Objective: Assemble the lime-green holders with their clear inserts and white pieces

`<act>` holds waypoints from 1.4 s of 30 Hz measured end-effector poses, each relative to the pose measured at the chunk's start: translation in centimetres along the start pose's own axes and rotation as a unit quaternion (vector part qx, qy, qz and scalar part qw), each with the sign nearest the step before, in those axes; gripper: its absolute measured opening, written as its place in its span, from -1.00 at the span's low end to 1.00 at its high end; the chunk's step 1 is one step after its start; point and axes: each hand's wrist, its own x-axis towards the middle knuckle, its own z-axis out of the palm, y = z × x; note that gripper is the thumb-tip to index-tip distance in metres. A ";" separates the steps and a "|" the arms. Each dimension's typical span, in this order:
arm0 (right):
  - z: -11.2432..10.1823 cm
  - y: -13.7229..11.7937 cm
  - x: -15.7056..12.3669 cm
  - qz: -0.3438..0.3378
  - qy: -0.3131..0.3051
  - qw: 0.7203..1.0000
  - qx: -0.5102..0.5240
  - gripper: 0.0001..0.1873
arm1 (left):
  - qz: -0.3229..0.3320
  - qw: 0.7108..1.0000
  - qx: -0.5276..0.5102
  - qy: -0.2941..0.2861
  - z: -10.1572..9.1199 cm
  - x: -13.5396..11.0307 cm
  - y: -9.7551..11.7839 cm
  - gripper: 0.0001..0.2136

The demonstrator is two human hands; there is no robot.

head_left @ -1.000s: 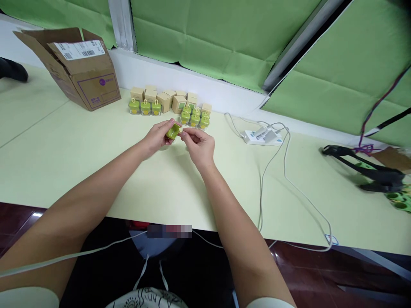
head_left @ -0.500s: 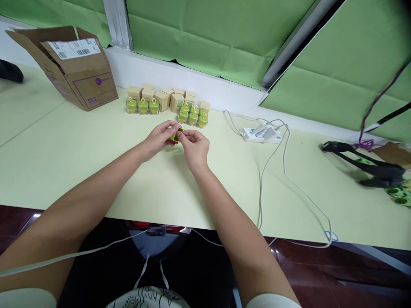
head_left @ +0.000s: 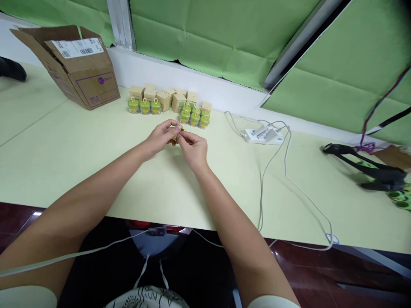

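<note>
We held a small green plastic piece (head_left: 177,137) in a narrow, careful pinch between the fingertips of our left hand (head_left: 160,135) and right hand (head_left: 194,150), above the middle of the worktop (head_left: 80,149), just short of the green jars (head_left: 194,118).

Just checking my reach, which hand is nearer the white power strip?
Right. The right hand is closer, to the left of the white power strip and nearer the desk's front edge. The left hand is farther left, beyond the right hand.
</note>
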 end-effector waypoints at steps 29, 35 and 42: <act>-0.6 -0.4 0.5 0.066 -0.025 0.997 0.033 -0.63 | 0.014 1.000 0.021 0.005 0.0 0.2 0.2 -0.44; -0.3 0.2 0.4 0.064 -0.016 0.996 0.055 -0.59 | 0.018 1.000 0.024 -0.006 0.1 0.1 -0.1 -0.42; -0.1 0.3 0.4 0.098 0.033 0.992 0.073 -0.55 | 0.013 1.000 0.027 -0.009 0.3 0.0 0.0 -0.44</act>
